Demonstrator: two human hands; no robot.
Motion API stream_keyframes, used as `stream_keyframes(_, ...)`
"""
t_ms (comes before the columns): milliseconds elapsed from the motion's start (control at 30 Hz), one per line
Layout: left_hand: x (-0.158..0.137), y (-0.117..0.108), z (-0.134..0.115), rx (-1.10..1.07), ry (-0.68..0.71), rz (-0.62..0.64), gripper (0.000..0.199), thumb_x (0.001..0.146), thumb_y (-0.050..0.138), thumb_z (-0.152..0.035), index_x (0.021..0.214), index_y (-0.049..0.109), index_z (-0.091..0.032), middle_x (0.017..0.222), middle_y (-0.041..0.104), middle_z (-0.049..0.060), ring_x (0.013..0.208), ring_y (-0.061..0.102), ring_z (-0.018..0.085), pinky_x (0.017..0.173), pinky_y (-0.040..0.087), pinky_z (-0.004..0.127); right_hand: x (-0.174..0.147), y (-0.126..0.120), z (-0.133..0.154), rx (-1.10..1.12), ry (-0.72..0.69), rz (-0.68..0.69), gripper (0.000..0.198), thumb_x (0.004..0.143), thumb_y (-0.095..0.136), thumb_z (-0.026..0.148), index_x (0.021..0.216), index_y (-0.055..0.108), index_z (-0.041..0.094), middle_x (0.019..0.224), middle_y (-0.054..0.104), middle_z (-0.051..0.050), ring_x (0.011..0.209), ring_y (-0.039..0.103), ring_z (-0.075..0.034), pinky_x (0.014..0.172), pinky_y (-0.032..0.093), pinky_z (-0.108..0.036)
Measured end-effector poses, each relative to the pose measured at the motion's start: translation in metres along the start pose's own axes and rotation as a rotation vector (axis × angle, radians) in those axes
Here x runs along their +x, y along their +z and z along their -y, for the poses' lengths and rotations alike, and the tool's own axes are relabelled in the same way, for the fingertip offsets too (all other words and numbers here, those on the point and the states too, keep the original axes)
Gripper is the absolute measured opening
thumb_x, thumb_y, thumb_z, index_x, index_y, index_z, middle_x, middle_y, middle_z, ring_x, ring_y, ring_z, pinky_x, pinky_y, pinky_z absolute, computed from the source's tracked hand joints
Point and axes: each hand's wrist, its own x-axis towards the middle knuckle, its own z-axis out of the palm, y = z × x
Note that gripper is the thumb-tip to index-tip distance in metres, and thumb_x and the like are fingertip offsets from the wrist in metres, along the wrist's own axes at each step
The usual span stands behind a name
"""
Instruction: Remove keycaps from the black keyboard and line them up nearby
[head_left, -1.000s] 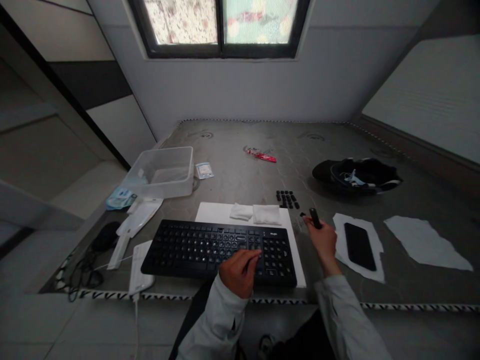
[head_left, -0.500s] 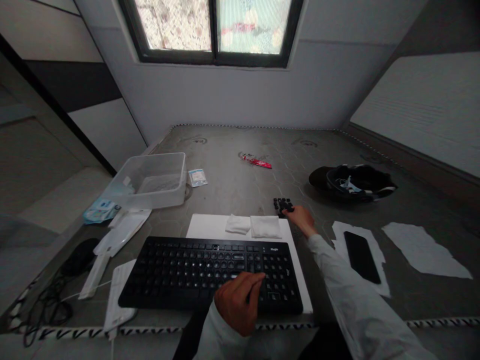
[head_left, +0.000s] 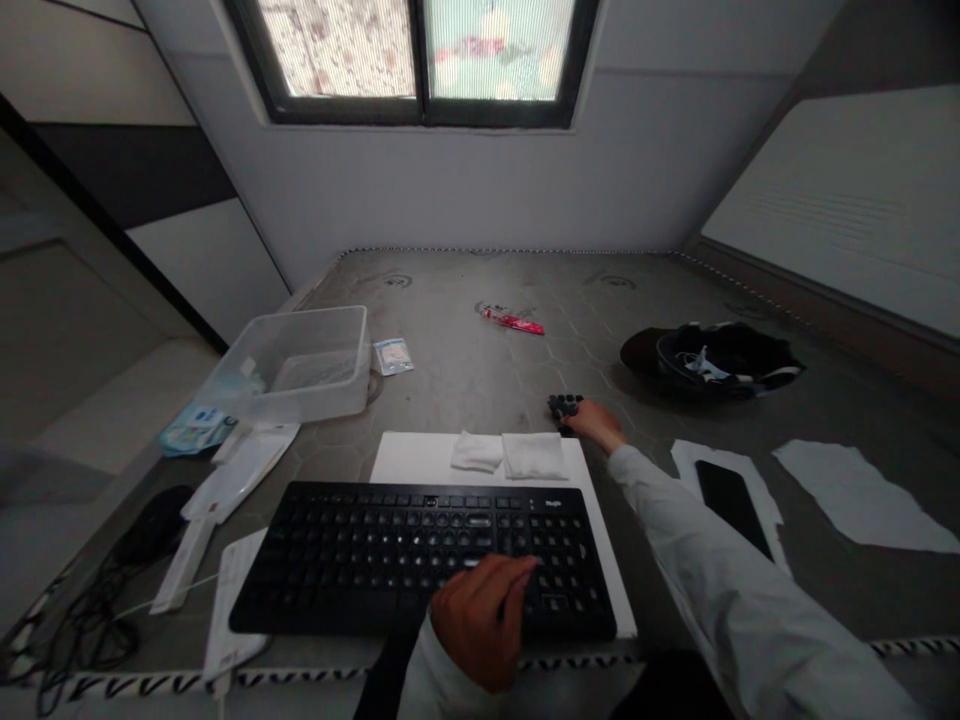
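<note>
Evidently the work has shifted over to the loose pieces: a second ago the right hand [head_left: 592,422] was out between the white board [head_left: 420,455] and the phone [head_left: 731,500] with a dark, pen-like thing in its grasp, and now it is at the little group of small black pieces [head_left: 561,403] on the table [head_left: 450,380], just past the board's far right corner. That dark thing can't be made out now, so I can't tell whether it was put down or is hidden by the hand. The fingertips are bent down at the near side of the group, seemingly touching it, but whether they are pinching a piece or only resting there is too small to tell. Compared with half a second ago the hand has hardly moved, which suggests the sorting or picking is being done right at this spot. Meanwhile the left hand [head_left: 480,615] has stayed over the right part of the keyboard [head_left: 420,555], thumb and fingers drawn together; I can't tell if anything is held between them. The keyboard lies partly on the board, with two folded white cloths [head_left: 535,457] just beyond its far edge.
</note>
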Motion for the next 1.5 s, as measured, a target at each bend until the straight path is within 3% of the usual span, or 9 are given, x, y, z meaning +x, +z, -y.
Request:
stream_keyframes(667,-0.001,0.000,-0.001,0.005,-0.021,0.028,0.023,0.093,0.050,-0.018,0.100,0.070,-0.026,0.086,0.075,-0.002,0.072,0.071,0.012,0.064,0.056,0.020,-0.006,0.006,-0.001,-0.041,0.025,-0.019,0.046,0.075,0.067,0.049,0.107,0.071,0.016,0.111,0.069,-0.018,0.103,0.065,-0.032,0.081,0.050,-0.037)
stream_keyframes(967,-0.002,0.002,-0.001,0.003,-0.017,-0.005,0.022,0.092,0.052,-0.018,0.100,0.071,-0.027,0.086,0.075,-0.001,0.072,0.071,0.012,0.065,0.055,0.020,-0.016,-0.015,-0.005,0.008,0.052,-0.047,0.044,0.074,0.067,0.049,0.104,0.073,0.017,0.110,0.070,-0.018,0.103,0.066,-0.033,0.079,0.050,-0.038)
stream_keyframes(1167,0.000,0.000,-0.001,0.037,0.023,-0.019,0.023,0.092,0.051,-0.017,0.101,0.071,-0.026,0.086,0.075,0.000,0.073,0.071,0.011,0.064,0.055,0.019,-0.048,-0.034,-0.001,0.141,0.038,-0.098,0.042,0.079,0.061,0.051,0.099,0.075,0.016,0.101,0.072,-0.019,0.099,0.067,-0.035,0.076,0.049,-0.036)
stream_keyframes(1333,0.000,0.001,0.002,0.055,0.043,-0.033,0.024,0.093,0.049,-0.018,0.101,0.071,-0.025,0.088,0.075,0.001,0.076,0.071,0.011,0.071,0.056,0.018,-0.096,-0.054,0.008,0.337,-0.032,-0.236,0.046,0.091,0.042,0.052,0.105,0.073,0.021,0.101,0.073,-0.012,0.097,0.068,-0.027,0.074,0.047,-0.029)
stream_keyframes(1400,-0.002,0.002,0.003,0.041,0.039,-0.063,0.025,0.094,0.048,-0.018,0.100,0.071,-0.024,0.087,0.075,0.001,0.076,0.071,0.011,0.073,0.057,0.018,-0.121,-0.058,0.008,0.461,-0.071,-0.295,0.052,0.093,0.035,0.055,0.101,0.074,0.021,0.097,0.073,-0.010,0.092,0.068,-0.024,0.071,0.046,-0.027)
stream_keyframes(1500,-0.001,0.002,0.004,0.053,0.038,-0.082,0.025,0.094,0.047,-0.018,0.099,0.071,-0.023,0.089,0.075,0.001,0.079,0.071,0.012,0.076,0.057,0.019,-0.161,-0.056,0.005,0.852,-0.078,-0.402,0.059,0.087,0.039,0.068,0.088,0.073,0.019,0.075,0.069,-0.007,0.071,0.064,-0.024,0.061,0.043,-0.028)
